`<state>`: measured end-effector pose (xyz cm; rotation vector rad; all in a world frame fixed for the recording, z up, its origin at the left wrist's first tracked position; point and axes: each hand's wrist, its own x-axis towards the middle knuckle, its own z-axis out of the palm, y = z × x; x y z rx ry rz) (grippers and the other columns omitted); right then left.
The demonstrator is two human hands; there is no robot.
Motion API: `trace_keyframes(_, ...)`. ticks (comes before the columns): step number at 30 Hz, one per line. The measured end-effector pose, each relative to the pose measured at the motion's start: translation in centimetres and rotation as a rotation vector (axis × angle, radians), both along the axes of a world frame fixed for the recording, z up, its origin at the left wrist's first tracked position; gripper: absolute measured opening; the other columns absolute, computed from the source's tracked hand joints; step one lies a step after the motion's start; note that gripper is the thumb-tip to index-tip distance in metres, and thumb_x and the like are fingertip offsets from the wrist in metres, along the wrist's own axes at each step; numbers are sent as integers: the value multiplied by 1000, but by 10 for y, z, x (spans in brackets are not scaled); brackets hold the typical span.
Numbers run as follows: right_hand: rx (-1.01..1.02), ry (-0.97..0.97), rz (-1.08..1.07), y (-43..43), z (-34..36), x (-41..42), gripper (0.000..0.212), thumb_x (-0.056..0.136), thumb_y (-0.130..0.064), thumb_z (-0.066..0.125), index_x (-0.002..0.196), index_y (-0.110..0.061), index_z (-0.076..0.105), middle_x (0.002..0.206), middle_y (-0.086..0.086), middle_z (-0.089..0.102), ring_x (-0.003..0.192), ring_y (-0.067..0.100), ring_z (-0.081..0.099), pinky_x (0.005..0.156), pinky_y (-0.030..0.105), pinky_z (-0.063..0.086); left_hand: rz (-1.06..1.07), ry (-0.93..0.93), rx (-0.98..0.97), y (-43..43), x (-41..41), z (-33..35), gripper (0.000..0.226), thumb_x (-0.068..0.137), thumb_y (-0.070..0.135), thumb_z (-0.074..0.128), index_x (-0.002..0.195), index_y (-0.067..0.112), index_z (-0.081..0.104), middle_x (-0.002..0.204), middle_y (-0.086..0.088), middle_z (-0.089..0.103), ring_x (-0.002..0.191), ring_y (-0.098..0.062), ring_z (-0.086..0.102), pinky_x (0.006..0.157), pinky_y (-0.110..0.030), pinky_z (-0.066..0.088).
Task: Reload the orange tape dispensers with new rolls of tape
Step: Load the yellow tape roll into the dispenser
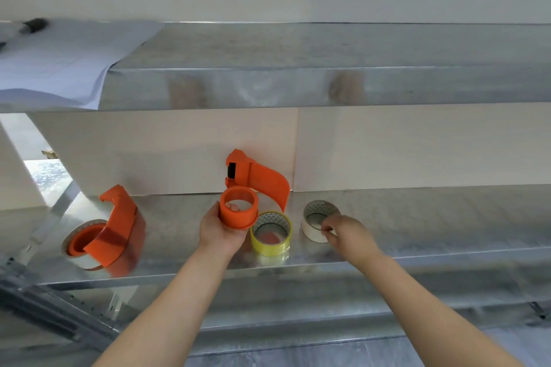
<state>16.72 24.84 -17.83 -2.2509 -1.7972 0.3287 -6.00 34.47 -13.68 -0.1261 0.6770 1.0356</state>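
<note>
My left hand (219,228) grips the round orange core of an empty orange tape dispenser (253,180), held above the metal shelf (417,217). Its curved handle points up and to the right. A yellow tape roll (271,244) lies flat just right of that hand. My right hand (346,232) has its fingers on the near rim of a white tape roll (313,225) lying on the shelf. At the left a second orange dispenser (113,226) rests on the shelf with a white roll on its core.
An upper metal shelf (328,86) juts out overhead, with white paper sheets (59,62) and a dark object (35,25) at its left end. A white back panel (417,146) closes the lower shelf. Metal frame rails (44,307) run lower left.
</note>
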Motion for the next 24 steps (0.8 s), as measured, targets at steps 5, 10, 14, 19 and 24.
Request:
trace_keyframes(5,21,-9,-27,-2,-3,0,21,91,-22,50,104,-12,62,113,8,63,100,29,58,81,36,47,-21,4,8,-3,1,6,34,100,17,31,74,11,51,36,-6,56,29,-13,57,31,-20,47)
trace_keyframes(10,216,-31,80,-1,2,-15,26,84,-25,59,107,-13,63,115,6,63,107,28,55,96,30,36,-14,-7,4,-5,0,7,34,100,17,30,73,12,50,35,-6,55,28,-14,56,31,-19,46)
trace_keyframes(14,150,31,338,8,-1,-52,44,77,-25,65,120,-17,58,127,5,57,121,24,48,109,35,26,-1,-4,26,-6,-1,11,36,100,19,31,71,13,49,34,-4,54,28,-13,56,32,-20,47)
trace_keyframes(19,-44,-99,369,19,-18,-83,48,85,-19,55,132,-25,47,130,7,56,122,28,46,106,36,27,27,-38,43,-7,-9,11,36,101,28,32,76,13,52,38,-4,56,30,-14,58,32,-19,47)
trace_keyframes(24,133,278,101,27,-1,-75,28,82,-13,60,110,-11,64,114,12,67,106,31,60,83,29,43,13,-50,64,-5,-18,8,34,101,28,32,79,14,54,41,-2,58,34,-12,58,39,-18,51)
